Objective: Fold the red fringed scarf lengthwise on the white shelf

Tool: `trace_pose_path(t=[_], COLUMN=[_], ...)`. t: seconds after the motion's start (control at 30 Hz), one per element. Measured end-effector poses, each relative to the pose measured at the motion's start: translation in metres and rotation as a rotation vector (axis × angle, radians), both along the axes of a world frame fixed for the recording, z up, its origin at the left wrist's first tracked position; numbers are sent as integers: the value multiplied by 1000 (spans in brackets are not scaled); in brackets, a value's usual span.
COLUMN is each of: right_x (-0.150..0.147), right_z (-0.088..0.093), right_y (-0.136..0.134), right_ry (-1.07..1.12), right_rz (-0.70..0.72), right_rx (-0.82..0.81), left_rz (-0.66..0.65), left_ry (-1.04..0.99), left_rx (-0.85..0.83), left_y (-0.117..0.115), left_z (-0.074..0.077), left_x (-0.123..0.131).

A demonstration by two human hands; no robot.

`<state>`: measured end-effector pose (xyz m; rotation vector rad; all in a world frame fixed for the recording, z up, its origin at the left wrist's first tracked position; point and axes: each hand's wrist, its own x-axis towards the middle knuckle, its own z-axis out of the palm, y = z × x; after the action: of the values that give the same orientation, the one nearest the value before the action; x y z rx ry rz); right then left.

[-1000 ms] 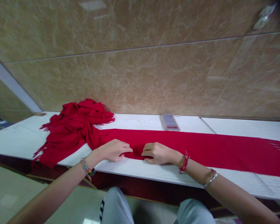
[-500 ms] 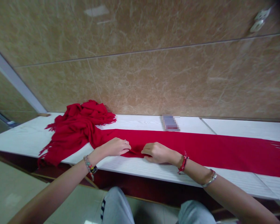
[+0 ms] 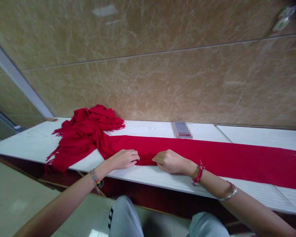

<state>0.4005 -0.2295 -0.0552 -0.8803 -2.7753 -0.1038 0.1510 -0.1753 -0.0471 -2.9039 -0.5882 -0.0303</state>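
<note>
A long red scarf (image 3: 212,154) lies stretched flat along a white bench top (image 3: 143,127), its fringed end at the far right. On the left the red cloth is bunched into a loose heap with fringes (image 3: 86,135). My left hand (image 3: 125,158) pinches the scarf's near edge just right of the heap. A short way to its right, my right hand (image 3: 169,160) is closed on the same near edge. The fingertips of both hands press into the cloth, and a small stretch of edge runs between them.
Behind the scarf, near the wall, lies a small pixelated flat item (image 3: 183,130). A tan marble-tiled wall (image 3: 162,82) rises along the back edge. A white socket or plug (image 3: 284,18) is on the wall at upper right. My knees are below the front edge.
The cloth edge between my hands looks flatter and straighter. My right hand has shifted slightly right, its fingers more closed. The whole view has moved a little.
</note>
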Motion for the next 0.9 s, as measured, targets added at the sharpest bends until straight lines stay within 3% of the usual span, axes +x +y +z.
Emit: trace_pose_path(t=[0.4, 0.6, 0.9], right_x=[-1, 2, 16], right_z=[-3, -14, -35], right_y=[-7, -10, -10], right_ry=[-31, 147, 193], right_rz=[-48, -130, 92], right_rx=[53, 82, 119], left_rz=[31, 3, -29], left_ry=[21, -51, -53], left_rx=[41, 96, -16], left_y=[4, 4, -2], left_z=[-5, 4, -6], left_x=[-14, -18, -22])
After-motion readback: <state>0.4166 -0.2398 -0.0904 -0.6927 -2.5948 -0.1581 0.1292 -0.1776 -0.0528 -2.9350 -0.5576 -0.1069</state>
